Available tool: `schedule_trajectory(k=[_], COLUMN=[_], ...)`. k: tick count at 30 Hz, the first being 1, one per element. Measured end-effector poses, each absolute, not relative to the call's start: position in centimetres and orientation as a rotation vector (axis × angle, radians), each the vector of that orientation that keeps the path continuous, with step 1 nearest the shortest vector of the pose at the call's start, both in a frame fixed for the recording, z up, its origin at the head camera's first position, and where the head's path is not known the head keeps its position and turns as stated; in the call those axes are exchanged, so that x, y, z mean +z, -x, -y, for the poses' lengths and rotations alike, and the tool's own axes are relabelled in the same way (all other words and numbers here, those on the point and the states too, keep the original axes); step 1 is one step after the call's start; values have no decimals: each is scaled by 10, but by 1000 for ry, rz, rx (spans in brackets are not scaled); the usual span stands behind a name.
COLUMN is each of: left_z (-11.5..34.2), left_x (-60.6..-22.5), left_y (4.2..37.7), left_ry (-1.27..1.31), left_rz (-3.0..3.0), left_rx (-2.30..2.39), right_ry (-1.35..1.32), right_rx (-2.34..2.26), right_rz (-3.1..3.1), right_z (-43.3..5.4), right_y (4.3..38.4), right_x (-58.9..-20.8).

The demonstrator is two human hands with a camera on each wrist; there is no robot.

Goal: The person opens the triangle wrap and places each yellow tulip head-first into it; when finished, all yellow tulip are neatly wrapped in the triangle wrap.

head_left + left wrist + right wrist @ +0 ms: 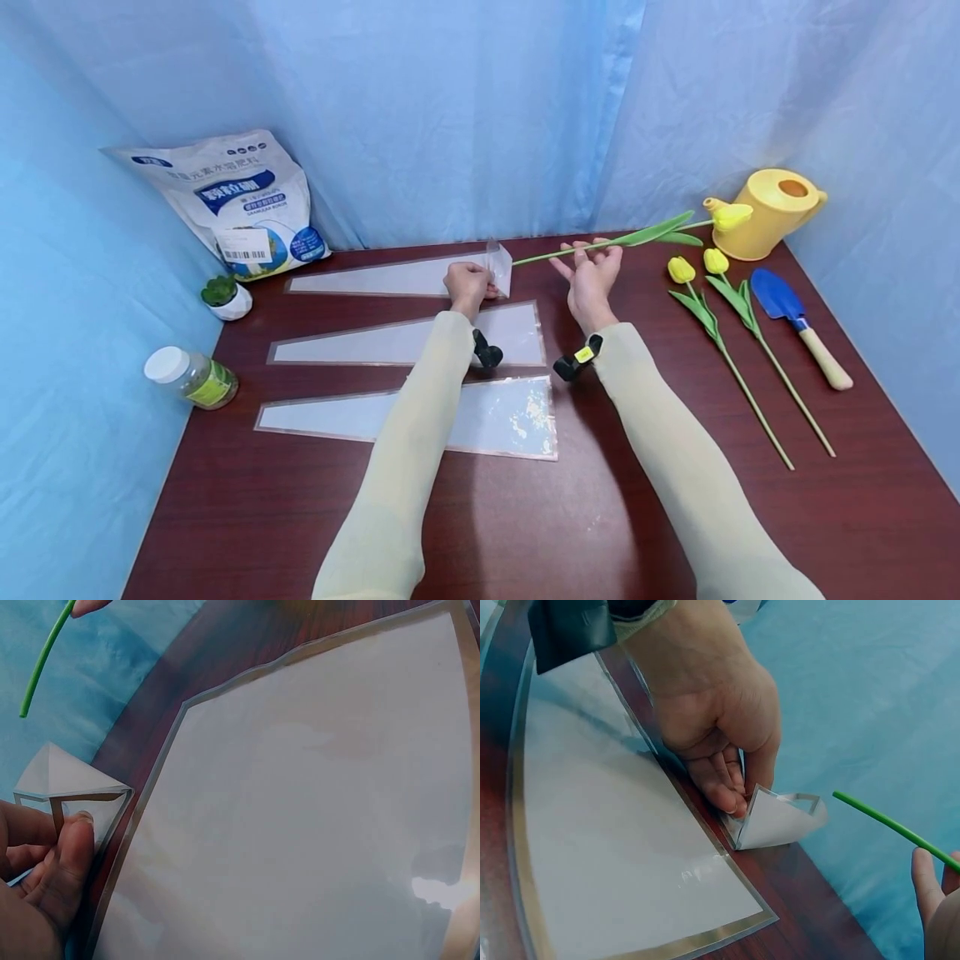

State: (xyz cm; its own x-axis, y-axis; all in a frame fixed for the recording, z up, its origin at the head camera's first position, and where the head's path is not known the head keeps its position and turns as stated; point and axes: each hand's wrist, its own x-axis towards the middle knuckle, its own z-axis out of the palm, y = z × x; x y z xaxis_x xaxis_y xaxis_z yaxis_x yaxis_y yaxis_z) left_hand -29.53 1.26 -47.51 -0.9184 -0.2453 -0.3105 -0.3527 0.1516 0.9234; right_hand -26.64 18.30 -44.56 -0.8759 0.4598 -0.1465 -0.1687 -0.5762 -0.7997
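With thumb and fingers my left hand (468,285) pinches the wide end of the farthest clear-edged white flower sleeve (382,277), whose mouth stands raised and spread. My right hand (591,282) holds an artificial yellow tulip (651,233) by its green stem, bloom pointing right. In the right wrist view the bare end of the stem (881,817) is just outside the sleeve's mouth (784,817), apart from it. Two more flat sleeves, a middle one (360,344) and a near one (491,417), lie under and beside my left forearm.
Two yellow tulips (716,329) (768,350) and a blue trowel (780,296) lie at right, before a yellow watering can (757,221). At left are a fertilizer bag (232,200), a potted succulent (228,300) and a white-lidded jar (195,379). Blue curtains (450,108) stand behind the table.
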Motion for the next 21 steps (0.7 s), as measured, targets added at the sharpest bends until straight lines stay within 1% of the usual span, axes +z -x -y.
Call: schedule_trajectory(k=[11, 17, 21], left_z=[-12, -13, -15], left_x=[-476, -475, -471], left_y=[296, 295, 295], left_ry=[620, 586, 514], left_rz=[-2280, -2276, -2376], left_rx=[1917, 1938, 1885], right_ry=[482, 482, 481], right_rx=[2393, 2329, 2299], right_rz=[1305, 1420, 1463], right_z=[-171, -168, -168], right_y=[282, 286, 288], right_x=[-447, -450, -450])
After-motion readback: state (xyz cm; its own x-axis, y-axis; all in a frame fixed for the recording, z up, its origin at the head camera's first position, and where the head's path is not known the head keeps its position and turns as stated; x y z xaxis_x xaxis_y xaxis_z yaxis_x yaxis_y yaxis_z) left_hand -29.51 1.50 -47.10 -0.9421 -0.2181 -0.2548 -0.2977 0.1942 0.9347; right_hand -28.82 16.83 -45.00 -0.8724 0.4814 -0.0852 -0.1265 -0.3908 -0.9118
